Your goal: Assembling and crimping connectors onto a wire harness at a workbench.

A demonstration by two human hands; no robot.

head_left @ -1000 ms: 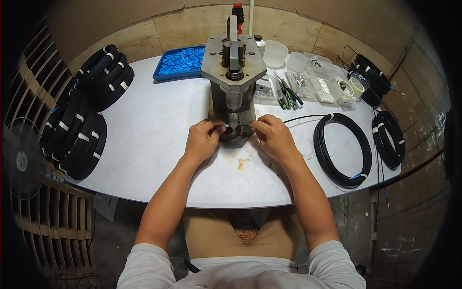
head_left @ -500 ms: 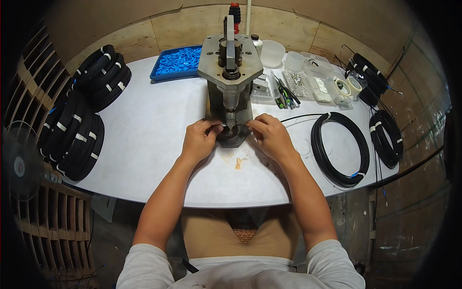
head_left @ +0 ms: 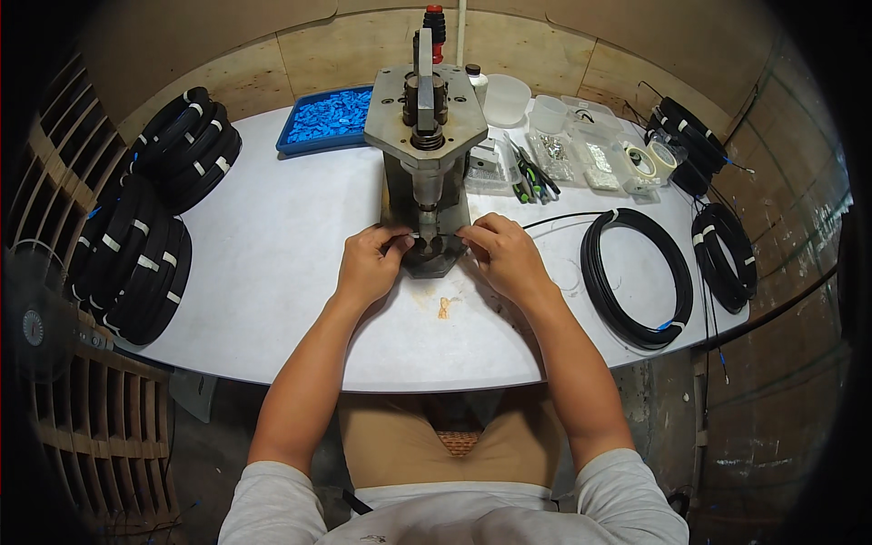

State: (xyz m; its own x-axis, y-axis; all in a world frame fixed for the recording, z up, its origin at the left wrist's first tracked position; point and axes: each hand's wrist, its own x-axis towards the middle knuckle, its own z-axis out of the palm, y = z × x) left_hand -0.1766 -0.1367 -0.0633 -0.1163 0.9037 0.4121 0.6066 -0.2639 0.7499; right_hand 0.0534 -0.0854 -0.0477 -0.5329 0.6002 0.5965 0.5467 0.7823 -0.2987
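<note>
A grey metal bench press (head_left: 425, 136) stands at the middle of the white table (head_left: 272, 236). My left hand (head_left: 368, 263) and my right hand (head_left: 501, 257) sit on either side of its base, fingertips pinched together at the die under the ram. A thin black cable (head_left: 563, 218) runs from my right fingers to a loose black cable coil (head_left: 638, 277) on the right. Whatever small part my left fingers pinch is too small to make out.
Stacks of black cable coils (head_left: 145, 227) fill the table's left side, more coils (head_left: 722, 254) lie at the right edge. A blue tray of blue parts (head_left: 327, 118), clear containers (head_left: 554, 118), bagged parts and a tape roll (head_left: 654, 162) line the back. A fan (head_left: 36, 327) stands lower left.
Both hands stay at the press base with only slight finger movement. The view has shifted a little.
</note>
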